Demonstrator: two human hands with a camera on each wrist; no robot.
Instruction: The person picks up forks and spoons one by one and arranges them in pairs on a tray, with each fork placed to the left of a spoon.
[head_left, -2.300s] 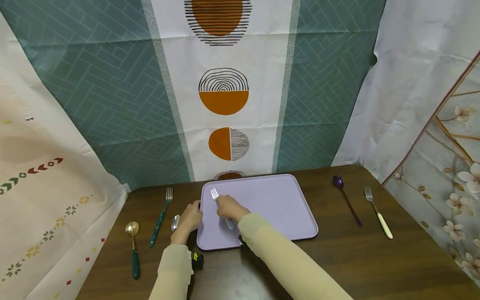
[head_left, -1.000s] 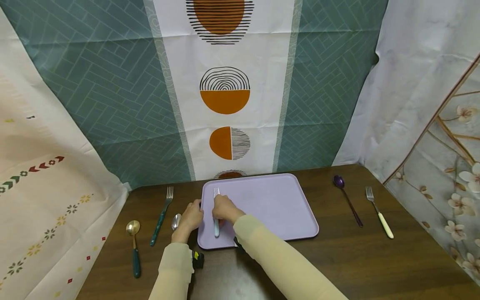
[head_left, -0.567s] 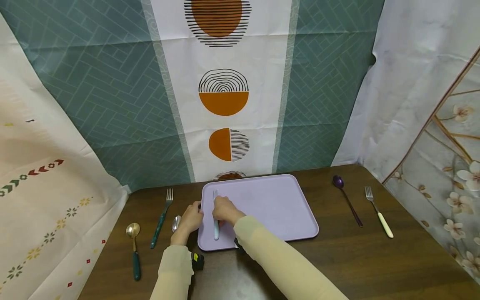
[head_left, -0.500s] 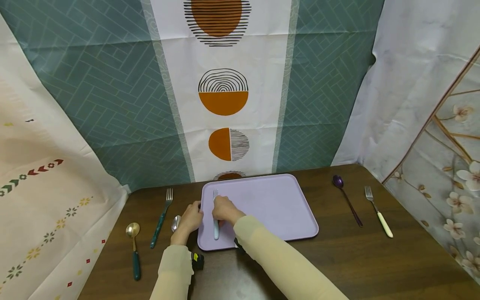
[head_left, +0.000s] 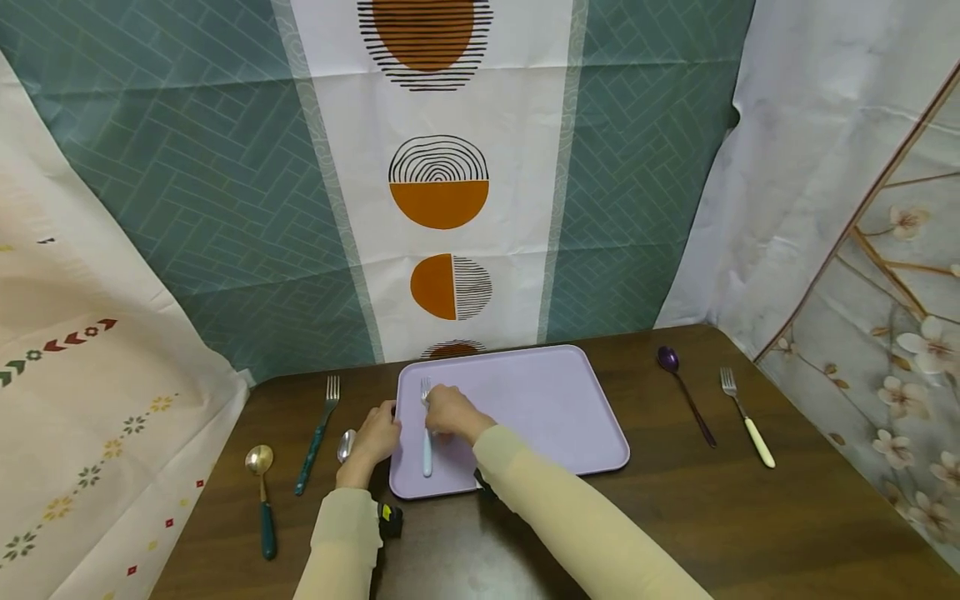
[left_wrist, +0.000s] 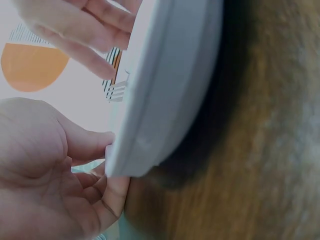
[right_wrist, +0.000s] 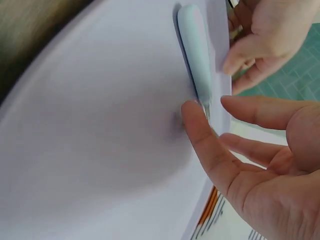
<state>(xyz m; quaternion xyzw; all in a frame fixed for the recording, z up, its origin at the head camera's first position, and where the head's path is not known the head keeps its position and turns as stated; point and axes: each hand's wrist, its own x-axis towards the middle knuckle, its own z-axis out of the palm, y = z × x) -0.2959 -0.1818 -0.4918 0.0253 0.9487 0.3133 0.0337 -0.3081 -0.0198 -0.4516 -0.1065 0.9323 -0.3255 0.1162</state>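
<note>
A lilac tray [head_left: 525,408] lies on the brown table. My left hand [head_left: 377,435] holds its left rim; in the left wrist view the thumb and fingers pinch the tray's edge [left_wrist: 165,90]. On the tray's left part lies a fork [head_left: 427,457] with a pale blue handle, its tines toward the back. My right hand [head_left: 453,412] is over the fork's neck. In the right wrist view the thumb and fingers stand apart around the neck, and the fork's handle [right_wrist: 195,55] rests on the tray. Whether a fingertip touches it I cannot tell.
Left of the tray lie a gold spoon [head_left: 259,460] with green handle, a green-handled fork [head_left: 313,442] and a silver spoon [head_left: 346,445], partly hidden by my left hand. To the right lie a purple spoon [head_left: 684,392] and a cream-handled fork [head_left: 750,421]. Curtains hang behind.
The blue-handled fork has turned from slanted to nearly parallel with the tray's left side. My right hand's fingers have let it go. The left hand stays on the rim; the view has shifted slightly.
</note>
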